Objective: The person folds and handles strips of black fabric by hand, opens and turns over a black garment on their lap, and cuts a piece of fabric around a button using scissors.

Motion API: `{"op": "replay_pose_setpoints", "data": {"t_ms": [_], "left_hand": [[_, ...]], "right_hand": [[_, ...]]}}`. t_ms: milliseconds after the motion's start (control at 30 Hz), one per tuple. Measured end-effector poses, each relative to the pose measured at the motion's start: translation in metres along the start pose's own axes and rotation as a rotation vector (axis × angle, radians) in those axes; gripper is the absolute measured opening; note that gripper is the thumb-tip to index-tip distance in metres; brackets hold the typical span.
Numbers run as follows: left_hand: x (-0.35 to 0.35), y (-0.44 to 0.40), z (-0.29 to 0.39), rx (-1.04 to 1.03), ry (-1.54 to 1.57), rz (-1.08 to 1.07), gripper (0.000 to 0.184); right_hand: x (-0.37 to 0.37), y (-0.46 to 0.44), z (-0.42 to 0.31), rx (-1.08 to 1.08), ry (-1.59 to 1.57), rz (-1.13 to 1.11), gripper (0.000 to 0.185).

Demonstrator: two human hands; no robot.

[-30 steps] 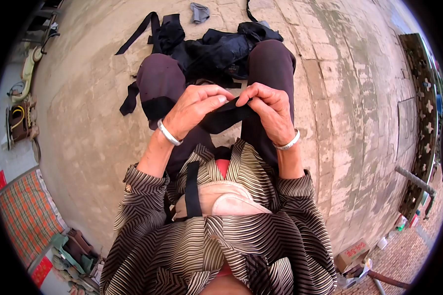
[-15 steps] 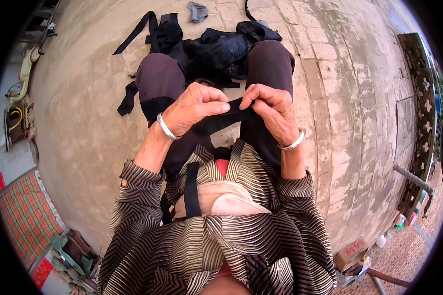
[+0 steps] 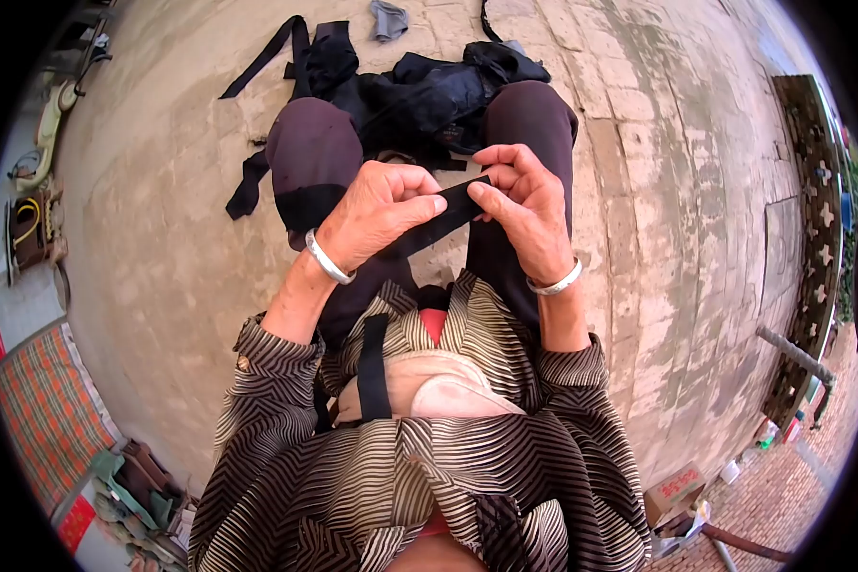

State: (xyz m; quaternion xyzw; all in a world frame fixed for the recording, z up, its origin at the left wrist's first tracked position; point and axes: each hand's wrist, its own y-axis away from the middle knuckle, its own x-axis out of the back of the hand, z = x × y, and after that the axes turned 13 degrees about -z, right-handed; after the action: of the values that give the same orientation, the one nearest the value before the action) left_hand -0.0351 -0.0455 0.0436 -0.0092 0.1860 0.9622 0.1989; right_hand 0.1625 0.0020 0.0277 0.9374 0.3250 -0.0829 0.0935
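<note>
Over my lap, a black fabric strip [image 3: 445, 221] stretches between my two hands. My left hand [image 3: 376, 212] pinches it between thumb and fingers, a silver bangle on that wrist. At the strip's upper right end, my right hand [image 3: 526, 212] grips with its thumb on top and fingers curled behind; this wrist also has a bangle. The lower part of the strip blends into my dark trousers. In my lap rests a pale pink padded piece [image 3: 448, 383] with a black strap [image 3: 373, 367] across its left side.
Beyond my knees, a heap of black cloth pieces [image 3: 419, 100] lies on the worn brick paving, with a grey cloth [image 3: 389, 20] behind it. A plaid cloth [image 3: 48, 410] is at the left. Toward the lower right stand a cardboard box [image 3: 675, 491] and a pole [image 3: 793, 353].
My right thumb has shifted onto the strip's end and the right fingers have opened out somewhat. More of the strip's flat end shows. The left hand keeps its pinch.
</note>
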Motion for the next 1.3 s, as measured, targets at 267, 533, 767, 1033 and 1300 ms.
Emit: {"op": "replay_pose_setpoints", "data": {"t_ms": [267, 533, 767, 1033, 1300], "left_hand": [[-0.003, 0.002, 0.0, -0.02, -0.09, 0.061, 0.017], [-0.01, -0.002, -0.005, -0.04, -0.067, 0.153, 0.018], [-0.016, -0.007, -0.011, -0.072, -0.114, 0.233, 0.018], [-0.015, -0.008, -0.015, -0.122, -0.054, 0.245, 0.013], [-0.014, -0.004, -0.012, -0.119, -0.069, 0.252, 0.012]], "right_hand": [[0.002, 0.001, 0.006, -0.065, -0.058, -0.018, 0.01], [-0.008, 0.001, 0.011, 0.115, 0.178, 0.148, 0.013], [-0.016, 0.001, 0.005, 0.342, 0.611, 0.201, 0.018], [-0.017, -0.004, 0.013, 0.619, 0.855, 0.177, 0.022], [-0.021, -0.005, 0.024, 0.75, 1.168, 0.248, 0.023]]}}
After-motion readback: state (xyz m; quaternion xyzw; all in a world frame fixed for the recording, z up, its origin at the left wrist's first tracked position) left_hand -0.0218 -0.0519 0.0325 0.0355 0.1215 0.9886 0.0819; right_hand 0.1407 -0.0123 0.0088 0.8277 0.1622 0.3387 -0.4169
